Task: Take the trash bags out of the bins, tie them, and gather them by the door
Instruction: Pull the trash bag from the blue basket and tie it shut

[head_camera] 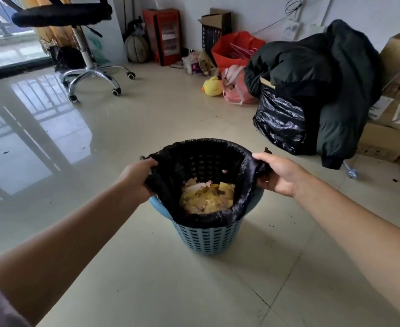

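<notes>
A blue perforated plastic bin (pixel 208 239) stands on the tiled floor in front of me. A black trash bag (pixel 194 159) lines it, with yellowish scraps and paper (pixel 207 199) at the bottom. My left hand (pixel 135 180) grips the bag's edge on the left side, pulled off the rim there. My right hand (pixel 280 175) grips the bag's edge on the right side. The bag's near and far edges still lie folded over the rim.
A full black bag (pixel 279 123) sits under a dark padded jacket (pixel 324 79) at the right, beside cardboard boxes (pixel 392 128). A pink bag (pixel 235 88), yellow plush toy (pixel 212 87) and red bag (pixel 232 48) lie by the far wall. An office chair (pixel 88 67) stands far left.
</notes>
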Demonstrator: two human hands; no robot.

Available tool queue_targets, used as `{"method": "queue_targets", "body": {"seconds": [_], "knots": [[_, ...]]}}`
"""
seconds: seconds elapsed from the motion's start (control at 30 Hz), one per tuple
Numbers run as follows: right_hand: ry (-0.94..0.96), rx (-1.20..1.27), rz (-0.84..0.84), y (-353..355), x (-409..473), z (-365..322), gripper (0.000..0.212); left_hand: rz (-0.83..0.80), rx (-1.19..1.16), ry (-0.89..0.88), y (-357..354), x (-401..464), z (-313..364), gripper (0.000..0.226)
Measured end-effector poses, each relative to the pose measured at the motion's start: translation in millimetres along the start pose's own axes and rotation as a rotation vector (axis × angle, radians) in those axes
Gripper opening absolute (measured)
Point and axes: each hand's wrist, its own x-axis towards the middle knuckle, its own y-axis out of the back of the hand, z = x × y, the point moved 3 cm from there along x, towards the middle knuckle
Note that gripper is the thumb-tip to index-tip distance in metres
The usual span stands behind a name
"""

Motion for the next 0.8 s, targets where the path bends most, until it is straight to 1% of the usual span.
{"method": "queue_targets", "body": {"seconds": [0.03,0.07,0.1,0.17,0.23,0.3,0.37,0.43,0.47,0.5,0.53,0.57,0.63,0.7,0.77,0.8], "knots": [[0.01,-0.029,-0.05,-1.9,-2.3,1.3,0.012,-0.023,-0.004,-0.008,-6.1,-1.6,-0.9,0.019],[0.017,-0.057,-0.09,-1.3,-2.6,3.2,0.014,-0.025,-0.017,-0.031,-10.0,-2.9,0.3,0.02],[0.023,-0.089,-0.119,0.3,-2.2,5.0,0.022,-0.016,-0.045,-0.059,-12.2,-3.8,2.5,0.021],[0.034,-0.19,-0.124,3.9,0.0,8.1,0.039,0.058,-0.135,-0.085,-6.5,-0.7,7.9,0.024],[0.062,-0.315,-0.092,6.7,3.2,9.2,0.049,0.113,-0.233,-0.076,2.2,4.1,12.8,0.026],[0.075,-0.36,-0.082,5.8,2.8,6.3,0.04,0.103,-0.314,-0.076,4.9,5.2,16.4,0.027],[0.088,-0.36,-0.021,5.9,2.4,-0.6,0.029,0.059,-0.348,-0.075,-1.6,0.8,18.9,0.028],[0.164,-0.324,0.085,6.0,1.1,-11.0,0.024,-0.008,-0.328,-0.071,-17.6,-10.5,17.1,0.026],[0.209,-0.291,0.09,1.8,-1.1,-14.6,0.019,-0.054,-0.295,-0.071,-27.8,-17.2,13.3,0.024],[0.242,-0.273,0.048,-5.4,-4.2,-15.5,0.014,-0.11,-0.261,-0.065,-39.6,-23.9,7.4,0.024],[0.257,-0.291,-0.028,-15.5,-9.5,-13.8,0.008,-0.172,-0.228,-0.049,-51.8,-31.0,-0.2,0.025],[0.266,-0.348,-0.116,-26.5,-14.3,-8.7,0.006,-0.233,-0.2,-0.02,-63.6,-38.2,-8.9,0.026],[0.266,-0.508,-0.299,-46.6,-24.9,7.5,0.025,-0.32,-0.163,0.061,-82.0,-50.8,-24.9,0.026],[0.268,-0.707,-0.426,-59.7,-31.9,22.6,0.041,-0.362,-0.15,0.146,-88.2,-56.5,-35.0,0.022],[0.273,-0.86,-0.452,-60.4,-30.0,32.5,0.052,-0.384,-0.136,0.213,-84.0,-55.9,-37.5,0.02],[0.294,-0.899,-0.428,-58.0,-27.1,33.1,0.05,-0.38,-0.088,0.219,-80.5,-53.2,-37.5,0.019]]}}
